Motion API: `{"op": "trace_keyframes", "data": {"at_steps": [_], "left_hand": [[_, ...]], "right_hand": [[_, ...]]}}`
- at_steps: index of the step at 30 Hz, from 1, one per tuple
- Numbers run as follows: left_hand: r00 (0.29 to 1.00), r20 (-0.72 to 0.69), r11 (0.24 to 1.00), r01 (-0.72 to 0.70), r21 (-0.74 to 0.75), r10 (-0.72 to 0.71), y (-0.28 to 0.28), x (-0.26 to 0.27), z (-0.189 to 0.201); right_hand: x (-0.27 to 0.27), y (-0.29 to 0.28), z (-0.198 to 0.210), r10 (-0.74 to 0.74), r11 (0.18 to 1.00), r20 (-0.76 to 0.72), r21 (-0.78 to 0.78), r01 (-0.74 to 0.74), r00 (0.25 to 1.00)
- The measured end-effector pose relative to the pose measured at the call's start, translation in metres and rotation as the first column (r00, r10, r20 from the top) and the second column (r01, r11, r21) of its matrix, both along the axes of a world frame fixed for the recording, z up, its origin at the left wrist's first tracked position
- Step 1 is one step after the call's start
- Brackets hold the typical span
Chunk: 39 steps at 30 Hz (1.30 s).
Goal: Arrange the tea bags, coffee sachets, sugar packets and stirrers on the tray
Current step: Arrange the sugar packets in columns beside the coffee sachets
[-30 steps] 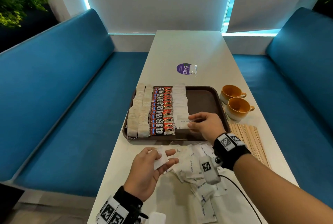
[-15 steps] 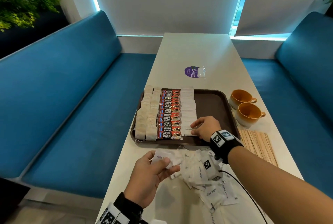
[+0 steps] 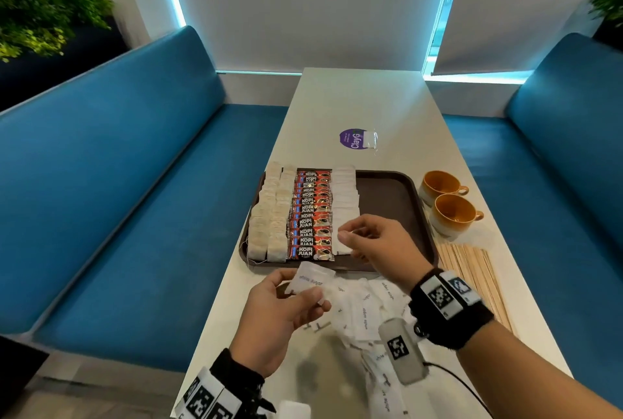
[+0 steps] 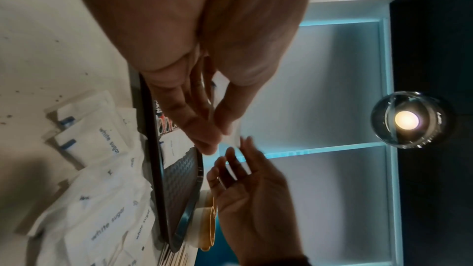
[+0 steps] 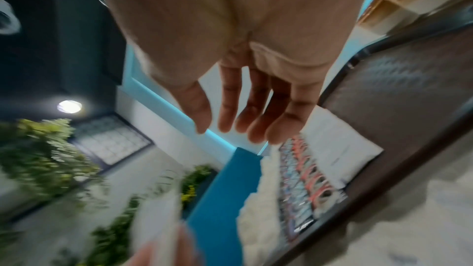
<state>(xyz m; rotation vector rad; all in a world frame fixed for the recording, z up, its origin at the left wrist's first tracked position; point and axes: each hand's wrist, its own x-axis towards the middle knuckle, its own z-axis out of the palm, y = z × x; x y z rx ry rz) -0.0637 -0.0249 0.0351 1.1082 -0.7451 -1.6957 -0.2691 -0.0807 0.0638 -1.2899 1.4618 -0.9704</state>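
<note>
A brown tray (image 3: 384, 196) carries two columns of tea bags (image 3: 269, 216), one column of red coffee sachets (image 3: 312, 213) and a column of white sugar packets (image 3: 345, 193). My right hand (image 3: 350, 233) hovers over the near end of the sugar column, its fingers relaxed and holding nothing, as the right wrist view (image 5: 240, 124) confirms. Just in front of the tray, my left hand (image 3: 308, 290) pinches one white sugar packet (image 3: 312, 278) between thumb and fingers. A loose pile of sugar packets (image 3: 364, 307) lies on the table under my right wrist. Wooden stirrers (image 3: 472, 277) lie right of the tray.
Two orange cups (image 3: 455, 213) stand right of the tray, behind the stirrers. A purple round sticker (image 3: 354, 139) sits on the table beyond the tray. The right half of the tray is bare. Blue benches (image 3: 118, 182) flank the narrow white table.
My right hand has lifted off the sugar packet it was setting at the near end of the column and is now empty. My left hand has raised its packet toward the tray.
</note>
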Motion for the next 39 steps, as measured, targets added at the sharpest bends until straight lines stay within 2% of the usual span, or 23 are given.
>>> {"op": "trace_keyframes", "data": {"at_steps": [2, 4, 7, 10, 12, 16, 18, 20, 23, 26, 31, 35, 39], "left_hand": [[0.999, 0.042, 0.999, 0.021, -0.045, -0.02, 0.002, -0.005, 0.002], [0.997, 0.067, 0.996, 0.042, -0.08, -0.037, 0.004, -0.01, 0.004], [0.995, 0.077, 0.992, 0.068, -0.103, -0.06, 0.008, -0.016, 0.008], [0.988, 0.112, 0.986, 0.121, -0.113, -0.109, 0.012, -0.019, 0.009], [0.971, 0.177, 0.976, 0.182, -0.118, -0.159, 0.015, -0.022, 0.009], [0.918, 0.309, 0.943, 0.303, -0.138, -0.249, 0.019, -0.024, 0.007], [0.916, 0.324, 0.943, 0.297, -0.15, -0.237, 0.019, -0.024, 0.007], [0.944, 0.271, 0.964, 0.229, -0.134, -0.187, 0.018, -0.025, 0.007], [0.994, 0.065, 0.994, 0.088, -0.066, -0.084, 0.016, -0.027, 0.008], [0.995, -0.099, 1.0, 0.025, -0.019, -0.027, 0.013, -0.026, 0.011], [0.992, -0.122, 0.999, 0.044, 0.02, -0.041, 0.012, -0.024, 0.012], [0.997, -0.062, 0.998, 0.052, 0.03, -0.05, 0.011, -0.024, 0.009], [0.997, -0.07, 0.999, 0.034, 0.032, -0.032, 0.011, -0.024, 0.006]], "right_hand": [[0.005, 0.026, 0.014, 0.107, 0.994, 0.091, -0.008, -0.107, 0.99], [0.007, 0.044, 0.016, 0.159, 0.987, 0.096, 0.006, -0.16, 0.983], [0.005, 0.061, 0.013, 0.112, 0.993, 0.087, 0.028, -0.115, 0.99], [0.0, 0.069, 0.008, 0.024, 0.998, 0.171, 0.054, -0.034, 0.985], [-0.002, 0.072, 0.004, 0.016, 0.997, 0.195, 0.075, -0.031, 0.981], [-0.004, 0.076, 0.005, 0.068, 0.994, 0.098, 0.079, -0.075, 0.993], [-0.005, 0.077, 0.008, 0.092, 0.994, 0.027, 0.063, -0.093, 0.995], [-0.006, 0.077, 0.01, 0.083, 0.996, 0.016, 0.033, -0.083, 0.996], [-0.006, 0.079, 0.011, 0.051, 0.999, 0.122, 0.012, -0.053, 0.991], [-0.006, 0.082, 0.012, 0.069, 0.996, 0.202, 0.039, -0.079, 0.977], [-0.008, 0.083, 0.011, 0.044, 0.999, 0.183, 0.001, -0.045, 0.982], [-0.011, 0.084, 0.015, 0.005, 0.999, 0.06, -0.053, -0.002, 0.998], [-0.015, 0.086, 0.02, 0.031, 0.994, -0.016, -0.1, -0.032, 0.999]]}}
